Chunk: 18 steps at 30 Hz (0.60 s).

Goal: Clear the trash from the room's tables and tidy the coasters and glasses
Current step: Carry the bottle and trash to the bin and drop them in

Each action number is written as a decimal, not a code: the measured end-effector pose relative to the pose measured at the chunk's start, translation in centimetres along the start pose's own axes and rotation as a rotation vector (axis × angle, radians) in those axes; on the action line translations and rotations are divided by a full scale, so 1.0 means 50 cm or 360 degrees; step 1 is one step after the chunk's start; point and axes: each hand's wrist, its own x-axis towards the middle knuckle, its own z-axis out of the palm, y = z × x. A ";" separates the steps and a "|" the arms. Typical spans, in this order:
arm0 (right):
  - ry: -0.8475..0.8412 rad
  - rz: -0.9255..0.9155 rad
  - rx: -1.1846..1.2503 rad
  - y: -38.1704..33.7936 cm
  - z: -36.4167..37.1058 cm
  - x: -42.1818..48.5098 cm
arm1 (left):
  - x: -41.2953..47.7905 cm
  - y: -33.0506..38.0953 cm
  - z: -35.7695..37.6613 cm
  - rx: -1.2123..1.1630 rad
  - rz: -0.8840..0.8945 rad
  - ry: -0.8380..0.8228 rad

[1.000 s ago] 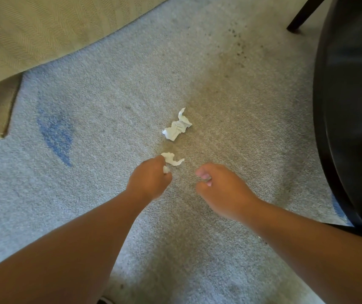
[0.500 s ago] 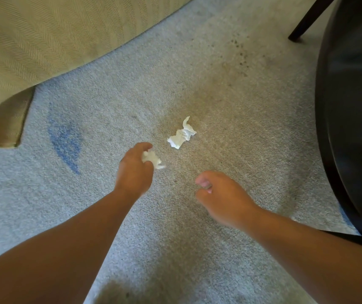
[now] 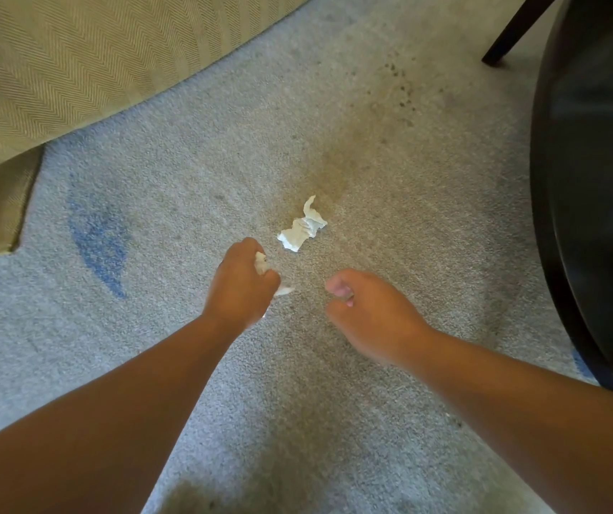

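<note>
My left hand [image 3: 241, 285] is curled round a small white paper scrap [image 3: 261, 264]; bits of it poke out above the fingers and at the right side. A second crumpled white paper [image 3: 302, 228] lies on the grey carpet just beyond and to the right of that hand, untouched. My right hand [image 3: 370, 315] hovers over the carpet to the right, its fingers curled in with nothing seen in them. No coasters or glasses are in view.
A beige upholstered sofa [image 3: 75, 68] fills the upper left, its corner reaching the carpet. A dark round table edge [image 3: 594, 179] runs down the right side, with a dark leg [image 3: 513, 35] behind it. The carpet [image 3: 372, 161] has a blue mark and brownish stains.
My left hand picked the smaller paper scrap off the carpet and closed round it. The right hand stayed beside it, fingers curled. The larger paper has not moved.
</note>
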 end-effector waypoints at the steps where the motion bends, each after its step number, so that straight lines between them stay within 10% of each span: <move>1: 0.0002 -0.0004 0.0005 0.000 0.001 0.002 | 0.001 -0.001 0.003 0.0019 -0.0009 0.0013; 18: 0.0058 0.0064 0.0110 0.005 -0.025 0.009 | 0.102 0.047 0.077 0.0831 0.0348 -0.0214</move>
